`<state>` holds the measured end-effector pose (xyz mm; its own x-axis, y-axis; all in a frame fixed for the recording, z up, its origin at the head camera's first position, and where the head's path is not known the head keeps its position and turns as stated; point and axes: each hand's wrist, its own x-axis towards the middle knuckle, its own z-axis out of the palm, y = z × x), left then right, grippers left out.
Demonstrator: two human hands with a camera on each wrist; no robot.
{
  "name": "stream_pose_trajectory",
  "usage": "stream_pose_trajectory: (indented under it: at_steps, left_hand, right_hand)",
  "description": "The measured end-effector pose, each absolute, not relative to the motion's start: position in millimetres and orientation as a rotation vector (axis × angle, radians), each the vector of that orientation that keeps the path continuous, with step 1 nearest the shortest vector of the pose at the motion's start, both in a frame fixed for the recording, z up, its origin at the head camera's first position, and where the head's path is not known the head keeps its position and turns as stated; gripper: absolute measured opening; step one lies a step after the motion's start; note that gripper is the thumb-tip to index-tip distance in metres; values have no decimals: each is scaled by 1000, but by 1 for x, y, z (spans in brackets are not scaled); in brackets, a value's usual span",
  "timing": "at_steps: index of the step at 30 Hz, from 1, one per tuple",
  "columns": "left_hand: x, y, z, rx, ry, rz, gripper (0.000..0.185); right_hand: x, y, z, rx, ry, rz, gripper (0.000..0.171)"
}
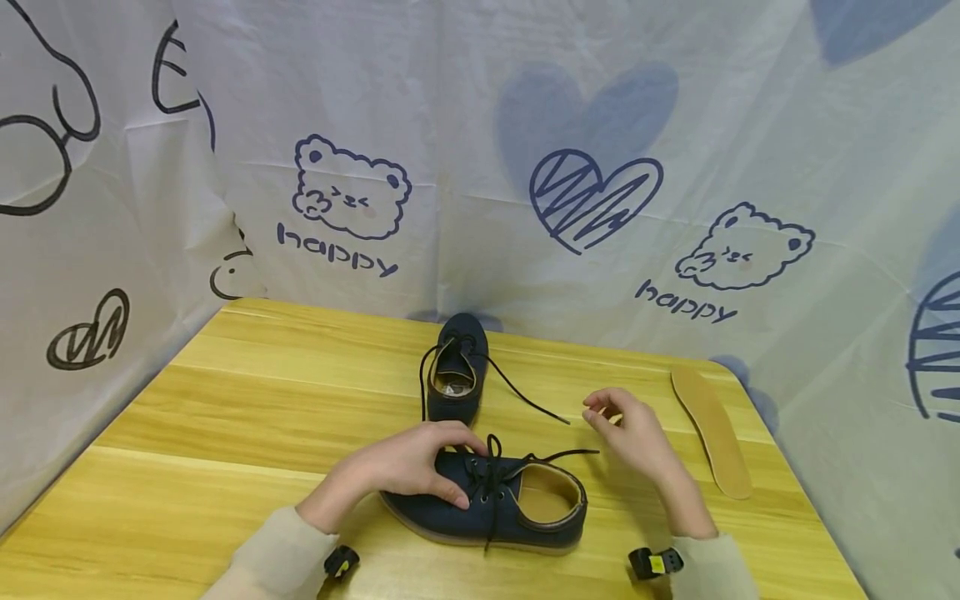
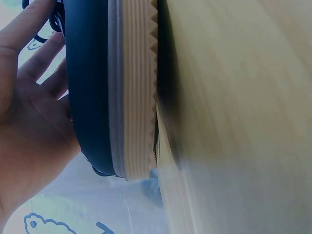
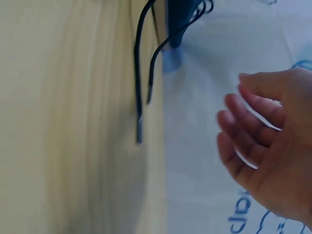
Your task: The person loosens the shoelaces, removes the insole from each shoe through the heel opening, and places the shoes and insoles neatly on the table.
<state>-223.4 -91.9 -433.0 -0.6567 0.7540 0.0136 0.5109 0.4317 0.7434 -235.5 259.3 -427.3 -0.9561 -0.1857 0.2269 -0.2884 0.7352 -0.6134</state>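
A dark navy lace-up shoe lies near the table's front, toe to the left, its tan inside showing. My left hand grips it across the toe, thumb on the near side and fingers over the far side. In the left wrist view the shoe's ribbed tan sole faces the camera. Black laces cross its tongue, and one lace end stretches right. Just beyond that end my right hand hovers, fingers loosely bent, holding nothing. In the right wrist view, two lace ends hang apart from its fingertips.
A second navy shoe stands behind, toe toward the back, its untied lace trailing right. To the right lies a tan insole. A white printed cloth hangs behind the wooden table.
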Motion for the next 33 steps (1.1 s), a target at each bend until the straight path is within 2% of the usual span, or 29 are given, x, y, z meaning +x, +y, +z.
stream_pose_trajectory:
  at_steps: [8, 14, 19, 33]
  left_hand:
    - [-223, -91, -432, 1083, 2374, 1063, 58]
    - [-224, -92, -433, 1096, 2377, 1059, 58]
    - [-224, -92, -433, 1116, 2381, 1053, 58]
    - [-224, -92, -433, 1121, 2387, 1063, 54]
  right_hand:
    - [-216, 224, -406, 606, -2610, 1125, 8]
    - [-203, 198, -404, 819, -2591, 1137, 10]
    - [-194, 180, -407, 915, -2622, 1100, 3]
    - [-181, 159, -412, 1003, -2720, 1011, 16]
